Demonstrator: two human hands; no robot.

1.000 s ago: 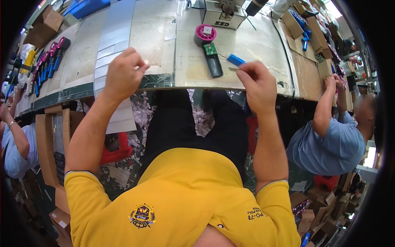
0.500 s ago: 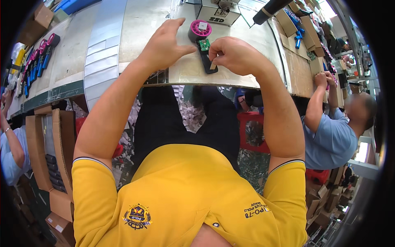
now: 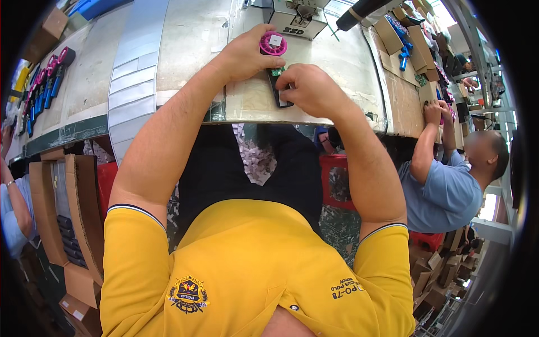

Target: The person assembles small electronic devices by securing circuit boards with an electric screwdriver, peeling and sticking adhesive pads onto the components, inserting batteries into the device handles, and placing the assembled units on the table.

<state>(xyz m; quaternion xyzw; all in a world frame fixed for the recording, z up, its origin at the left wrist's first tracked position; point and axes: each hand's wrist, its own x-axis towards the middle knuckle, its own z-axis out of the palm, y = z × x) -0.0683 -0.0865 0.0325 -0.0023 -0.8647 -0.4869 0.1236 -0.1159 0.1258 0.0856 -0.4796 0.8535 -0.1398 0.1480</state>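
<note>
A handheld device with a round pink slotted head (image 3: 273, 43) lies on the worktable, looking much like a small fan. A white square label sits on the head. Its black handle (image 3: 274, 82) points toward me, and a green circuit board (image 3: 277, 72) shows where the two meet. My left hand (image 3: 250, 53) is curled around the head's left side, its thumb just above the board. Over the handle, my right hand (image 3: 309, 89) has its fingertips drawn together against the handle's surface. Whatever lies between those fingertips is mostly hidden.
A grey metal machine (image 3: 294, 21) stands behind the device, with a dark cylindrical tool (image 3: 351, 18) hanging to its right. Several blue-handled pink devices (image 3: 51, 78) lie at the far left. A co-worker (image 3: 449, 180) sits at the right. An open carton (image 3: 77, 208) stands lower left.
My left hand has moved right and closed on the pink head. My right hand, which pinched a small tan piece, has moved slightly left and down onto the handle.
</note>
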